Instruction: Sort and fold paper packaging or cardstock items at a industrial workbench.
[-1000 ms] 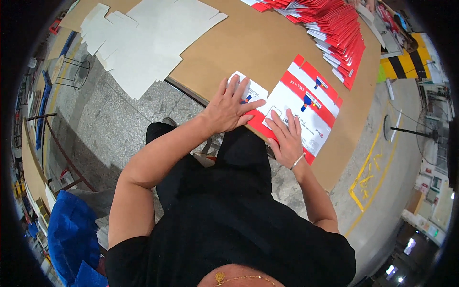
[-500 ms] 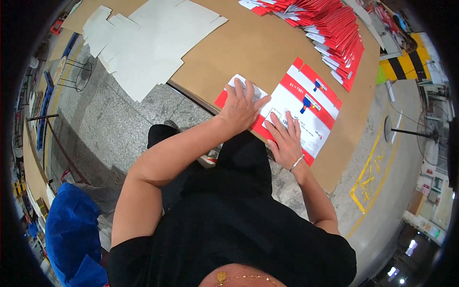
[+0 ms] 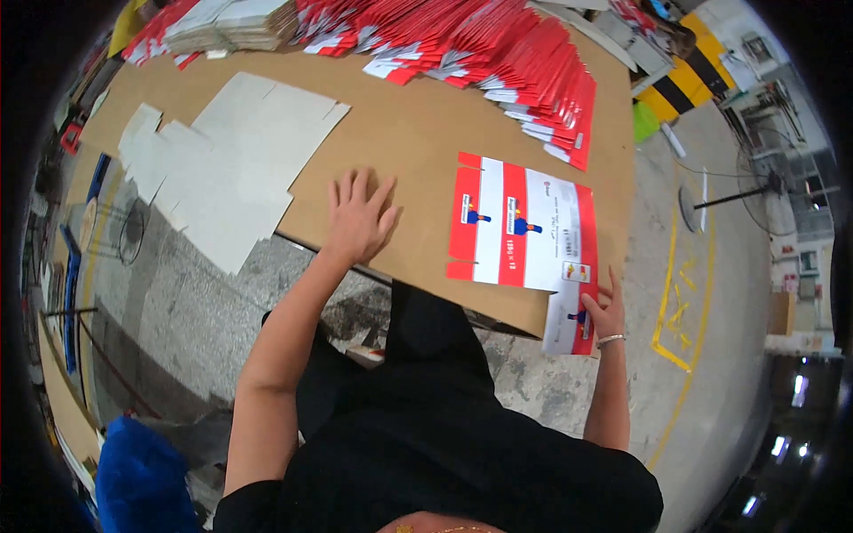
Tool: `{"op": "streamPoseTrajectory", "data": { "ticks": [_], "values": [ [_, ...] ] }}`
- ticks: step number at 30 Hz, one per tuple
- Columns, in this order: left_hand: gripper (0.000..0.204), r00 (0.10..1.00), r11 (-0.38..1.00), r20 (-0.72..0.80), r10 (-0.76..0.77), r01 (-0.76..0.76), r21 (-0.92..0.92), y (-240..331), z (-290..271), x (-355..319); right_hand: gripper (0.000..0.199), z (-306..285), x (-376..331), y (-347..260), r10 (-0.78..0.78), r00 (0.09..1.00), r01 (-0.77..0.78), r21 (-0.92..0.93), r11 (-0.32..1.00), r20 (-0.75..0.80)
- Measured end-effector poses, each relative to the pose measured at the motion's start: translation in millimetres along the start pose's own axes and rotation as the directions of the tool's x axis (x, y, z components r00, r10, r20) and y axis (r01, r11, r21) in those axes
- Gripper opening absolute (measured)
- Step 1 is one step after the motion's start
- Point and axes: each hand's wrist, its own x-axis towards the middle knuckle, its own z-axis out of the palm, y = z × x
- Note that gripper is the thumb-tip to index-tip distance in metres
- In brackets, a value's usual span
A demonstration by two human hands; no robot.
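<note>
A folded flat carton [image 3: 549, 200], printed red and white with small blue figures, lies near the table's right front edge. Its narrow panel [image 3: 558, 322] reaches past that edge. My right hand [image 3: 608, 311] grips this near right end, thumb on the printed face; the other fingers are partly hidden at the carton's border. To the left, my left hand [image 3: 362, 218] rests on the brown cardboard tabletop [image 3: 409, 151] with its fingers spread and nothing in them. It is apart from the carton, between that and some plain grey-white card blanks [image 3: 244, 147].
Many red and white folded cartons [image 3: 524, 75] lie fanned in a row along the table's far side. A stack of pale card [image 3: 233, 25] sits at the far left. A blue-covered object [image 3: 142, 480] stands on the floor at lower left, and a stand [image 3: 689, 209] at right.
The carton has been turned, its text now running another way. My left hand has come off it and moved left onto the table. My right hand has shifted to its near right end.
</note>
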Motion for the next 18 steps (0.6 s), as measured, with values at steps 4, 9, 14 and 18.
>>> {"op": "streamPoseTrajectory", "data": {
  "ticks": [4,9,14,18],
  "values": [
    [0.050,1.000,0.997,0.018,-0.026,0.027,-0.073,-3,3,-8,0.070,-36,-2,44,0.159,0.841,-0.527,0.720,0.451,0.517],
    [0.050,0.996,0.995,0.065,-0.059,0.064,-0.074,6,-2,-3,0.063,-76,59,133,0.303,0.858,-0.462,0.365,0.808,0.416],
    [0.050,0.992,0.993,0.102,-0.079,0.087,-0.075,4,-20,5,0.051,-2,222,126,0.265,0.956,-0.285,0.598,0.749,0.124],
    [0.050,0.988,0.984,0.107,-0.108,0.121,-0.131,14,-2,12,0.047,50,333,78,0.195,0.979,-0.135,0.531,0.837,-0.058]
  ]
}}
